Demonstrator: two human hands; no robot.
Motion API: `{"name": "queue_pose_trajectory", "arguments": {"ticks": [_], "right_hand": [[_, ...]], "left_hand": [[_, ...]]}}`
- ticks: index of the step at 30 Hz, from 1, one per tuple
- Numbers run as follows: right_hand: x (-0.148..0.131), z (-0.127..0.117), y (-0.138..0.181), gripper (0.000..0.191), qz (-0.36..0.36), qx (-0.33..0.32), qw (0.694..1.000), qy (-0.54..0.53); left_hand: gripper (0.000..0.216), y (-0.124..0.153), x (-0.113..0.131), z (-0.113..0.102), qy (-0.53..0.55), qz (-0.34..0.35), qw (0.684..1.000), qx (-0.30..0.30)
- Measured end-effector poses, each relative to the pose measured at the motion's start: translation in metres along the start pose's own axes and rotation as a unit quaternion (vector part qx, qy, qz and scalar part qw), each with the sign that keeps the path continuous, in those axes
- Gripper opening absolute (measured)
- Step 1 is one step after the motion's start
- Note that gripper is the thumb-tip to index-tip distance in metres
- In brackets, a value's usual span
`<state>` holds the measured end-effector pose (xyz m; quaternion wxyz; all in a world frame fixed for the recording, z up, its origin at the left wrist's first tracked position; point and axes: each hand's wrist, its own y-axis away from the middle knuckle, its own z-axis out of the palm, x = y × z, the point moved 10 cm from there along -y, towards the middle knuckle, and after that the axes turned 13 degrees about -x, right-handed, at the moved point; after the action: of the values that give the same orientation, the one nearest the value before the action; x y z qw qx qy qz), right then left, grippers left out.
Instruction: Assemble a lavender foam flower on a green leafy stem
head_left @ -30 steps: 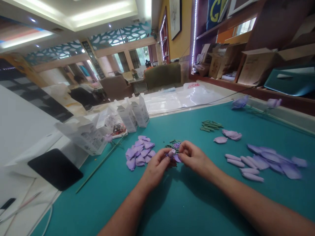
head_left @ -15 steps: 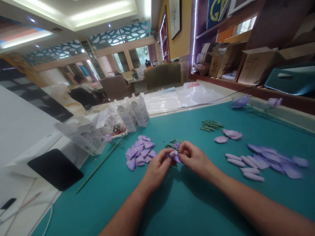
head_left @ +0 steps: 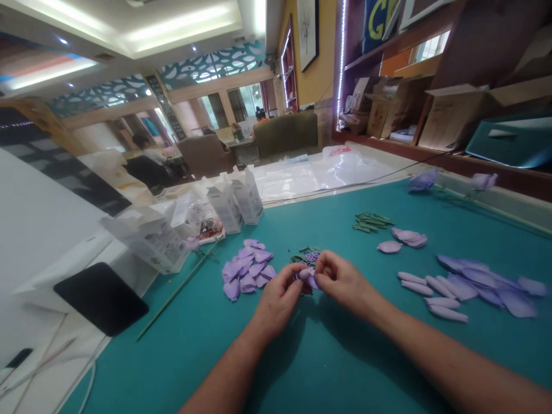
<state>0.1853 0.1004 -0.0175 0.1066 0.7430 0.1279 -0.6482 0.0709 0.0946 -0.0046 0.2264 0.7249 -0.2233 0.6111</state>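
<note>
Between my two hands is a small lilac artificial flower (head_left: 307, 275), partly covered by the fingers. My left hand (head_left: 282, 296) pinches it from the left, thumb against fingertips. From the right, my right hand (head_left: 340, 276) grips a petal edge of the same flower. Just behind the hands lie small green parts and a purple openwork disc (head_left: 313, 256). A heap of loose lilac petals (head_left: 246, 267) spreads to the left of my left hand. Rolled lilac pieces (head_left: 433, 293) and long purple petals (head_left: 487, 282) rest to the right.
Green stem pieces (head_left: 371, 222) and pale petals (head_left: 409, 237) lie farther back on the green mat (head_left: 194, 356). A long-stemmed flower (head_left: 176, 296) lies at left, near white boxes (head_left: 245, 195) and a black tablet-like panel (head_left: 101, 299). Finished-looking flowers (head_left: 422, 180) stand at the back right.
Both hands stay together at the flower, with only slight finger movement; the right fingers have shifted a little on the petal. The whole view has moved slightly.
</note>
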Motion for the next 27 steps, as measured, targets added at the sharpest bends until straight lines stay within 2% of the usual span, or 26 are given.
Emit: {"name": "queue_pose_trajectory", "arguments": {"ticks": [11, 15, 21, 27], "right_hand": [[0.01, 0.003, -0.002, 0.021, -0.005, -0.021, 1.0, -0.006], [0.006, 0.009, -0.002, 0.022, 0.001, -0.055, 0.998, -0.029], [0.004, 0.014, -0.003, 0.037, -0.041, -0.041, 0.995, -0.077], [0.001, 0.014, -0.003, 0.025, -0.074, -0.026, 0.995, -0.054]], "left_hand": [[0.022, 0.002, -0.005, 0.0, 0.007, 0.013, 1.0, 0.007], [0.025, 0.0, -0.006, -0.004, 0.044, 0.02, 0.999, 0.018], [0.037, -0.003, -0.013, -0.009, 0.127, -0.001, 0.992, 0.029], [0.042, -0.003, -0.008, -0.009, 0.128, 0.011, 0.991, 0.035]]}}
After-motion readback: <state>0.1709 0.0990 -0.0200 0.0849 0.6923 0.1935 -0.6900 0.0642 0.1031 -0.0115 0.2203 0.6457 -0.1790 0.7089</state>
